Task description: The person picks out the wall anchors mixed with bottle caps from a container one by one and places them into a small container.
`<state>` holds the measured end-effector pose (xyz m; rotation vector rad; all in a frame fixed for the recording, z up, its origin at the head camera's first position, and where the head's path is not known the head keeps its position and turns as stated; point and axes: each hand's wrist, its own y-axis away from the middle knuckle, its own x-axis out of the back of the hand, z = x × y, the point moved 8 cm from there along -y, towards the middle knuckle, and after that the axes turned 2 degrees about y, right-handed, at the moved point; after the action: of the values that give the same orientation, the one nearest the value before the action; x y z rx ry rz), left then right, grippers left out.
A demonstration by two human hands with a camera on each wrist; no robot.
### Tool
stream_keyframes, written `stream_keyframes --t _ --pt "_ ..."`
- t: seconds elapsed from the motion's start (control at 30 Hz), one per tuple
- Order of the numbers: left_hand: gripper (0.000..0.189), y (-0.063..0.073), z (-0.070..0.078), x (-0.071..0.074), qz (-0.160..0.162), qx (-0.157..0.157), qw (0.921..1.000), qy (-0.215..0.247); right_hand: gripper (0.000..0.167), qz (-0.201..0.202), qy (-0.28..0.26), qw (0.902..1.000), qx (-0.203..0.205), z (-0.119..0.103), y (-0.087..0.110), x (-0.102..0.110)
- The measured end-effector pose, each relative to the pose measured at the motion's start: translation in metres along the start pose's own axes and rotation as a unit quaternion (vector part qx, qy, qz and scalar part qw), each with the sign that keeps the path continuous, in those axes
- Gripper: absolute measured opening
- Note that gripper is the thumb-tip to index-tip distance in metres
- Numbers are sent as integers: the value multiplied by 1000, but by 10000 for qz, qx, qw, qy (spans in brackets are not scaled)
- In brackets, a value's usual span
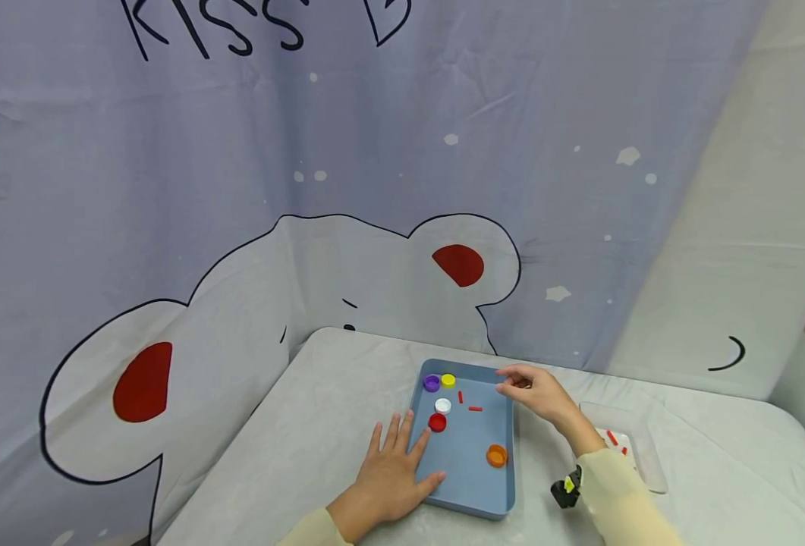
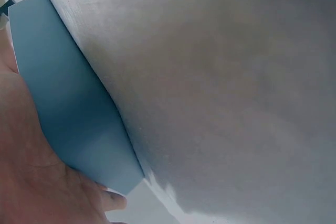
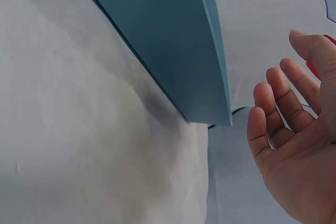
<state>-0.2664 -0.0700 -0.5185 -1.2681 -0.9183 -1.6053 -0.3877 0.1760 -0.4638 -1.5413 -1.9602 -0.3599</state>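
My left hand (image 1: 394,479) lies spread over the left edge of the blue-grey tray (image 1: 463,485), fingers straight; in the left wrist view its palm (image 2: 31,150) is beside the tray's outer wall (image 2: 73,98). Above the tray's right rim is my right hand (image 1: 535,393), fingers bent and thumb apart from them. Nothing shows in this hand (image 3: 299,145) in the right wrist view. Inside the tray are a purple cap (image 1: 432,383), a yellow cap (image 1: 448,381), a white cap (image 1: 442,406), a red cap (image 1: 437,422), an orange cap (image 1: 496,456) and two small red sticks (image 1: 475,409).
A clear plastic box (image 1: 651,462) with red sticks (image 1: 611,437) stands right of the tray, partly hidden by the right forearm. A small black device (image 1: 566,491) sits at the right wrist. White cloth (image 1: 334,409) covers the table; a printed curtain (image 1: 375,152) hangs behind.
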Motion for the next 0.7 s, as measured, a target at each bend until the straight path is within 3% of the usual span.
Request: stream_keyframes --t 0.4,0.7 --pt "82 -2 -2 -2 51 -102 9999 61 38 -189 57 9998 -40 -2 -14 -23" --pt "81 -2 -3 -3 62 -60 10000 -44 38 -339 218 9988 281 -6 -25 -40"
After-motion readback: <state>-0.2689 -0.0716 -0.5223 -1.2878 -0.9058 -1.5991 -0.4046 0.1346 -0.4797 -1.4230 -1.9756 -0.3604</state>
